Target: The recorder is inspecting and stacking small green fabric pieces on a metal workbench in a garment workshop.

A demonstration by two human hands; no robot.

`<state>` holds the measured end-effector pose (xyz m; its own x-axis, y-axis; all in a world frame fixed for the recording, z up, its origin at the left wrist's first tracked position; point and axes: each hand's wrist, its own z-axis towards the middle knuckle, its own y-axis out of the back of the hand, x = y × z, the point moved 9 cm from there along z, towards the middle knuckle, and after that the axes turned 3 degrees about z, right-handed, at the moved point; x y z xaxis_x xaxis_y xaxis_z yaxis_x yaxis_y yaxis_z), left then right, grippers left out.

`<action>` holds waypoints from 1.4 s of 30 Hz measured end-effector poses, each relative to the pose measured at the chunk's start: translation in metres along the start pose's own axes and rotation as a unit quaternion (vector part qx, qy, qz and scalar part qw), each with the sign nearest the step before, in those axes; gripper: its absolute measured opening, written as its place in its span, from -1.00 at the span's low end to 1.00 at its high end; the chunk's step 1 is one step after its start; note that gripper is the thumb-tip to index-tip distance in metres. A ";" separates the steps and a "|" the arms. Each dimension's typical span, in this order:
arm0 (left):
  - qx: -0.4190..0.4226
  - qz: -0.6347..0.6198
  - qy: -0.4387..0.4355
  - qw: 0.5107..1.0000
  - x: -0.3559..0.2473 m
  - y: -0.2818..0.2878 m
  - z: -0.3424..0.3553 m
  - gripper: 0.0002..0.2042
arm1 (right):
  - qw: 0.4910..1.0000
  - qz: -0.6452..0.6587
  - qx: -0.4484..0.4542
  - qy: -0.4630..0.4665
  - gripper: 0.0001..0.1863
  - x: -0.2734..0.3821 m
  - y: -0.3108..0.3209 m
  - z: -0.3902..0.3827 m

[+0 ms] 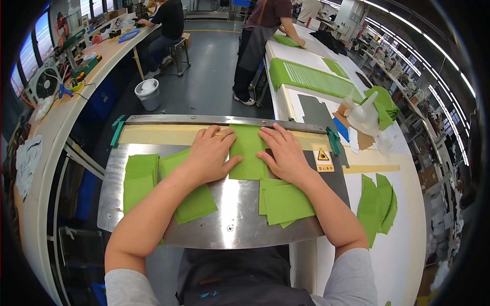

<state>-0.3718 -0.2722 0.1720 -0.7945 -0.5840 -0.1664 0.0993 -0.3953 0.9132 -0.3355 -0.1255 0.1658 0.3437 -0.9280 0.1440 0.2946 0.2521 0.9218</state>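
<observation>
A green fabric piece (pixel 247 153) lies flat on the shiny metal plate (pixel 229 214) of a press machine, its far end reaching onto the tan strip (pixel 158 134). My left hand (pixel 210 153) presses flat on its left edge, fingers spread. My right hand (pixel 284 152) presses flat on its right edge. Under my left forearm lies a loose green piece (pixel 194 204). A stack of green pieces (pixel 139 178) sits at the plate's left. Another pile of green pieces (pixel 286 203) rests beside my right forearm.
A metal bar (pixel 224 120) runs along the machine's far side. On the white table to the right are more green pieces (pixel 377 203) and a white bottle (pixel 365 113). A person in an apron (pixel 260 35) stands ahead; another sits at the left bench. A white bucket (pixel 148 94) stands on the floor.
</observation>
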 end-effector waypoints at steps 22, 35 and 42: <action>0.008 -0.019 -0.002 1.000 0.004 0.004 0.001 -0.50 | 0.998 -0.018 -0.018 0.051 -0.49 0.009 0.005 0.000; 0.025 0.067 -0.034 0.997 -0.004 0.015 0.004 -0.61 | 0.993 0.105 -0.050 0.026 -0.54 0.017 0.031 0.003; -0.032 0.028 0.039 0.998 0.007 0.005 0.007 -0.41 | 0.993 0.096 -0.029 0.057 -0.61 0.020 0.034 0.000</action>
<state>-0.3809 -0.2732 0.1785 -0.7379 -0.6587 -0.1474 0.1818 -0.4043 0.8964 -0.3182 -0.1359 0.1995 0.4963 -0.8253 0.2693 0.2647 0.4393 0.8585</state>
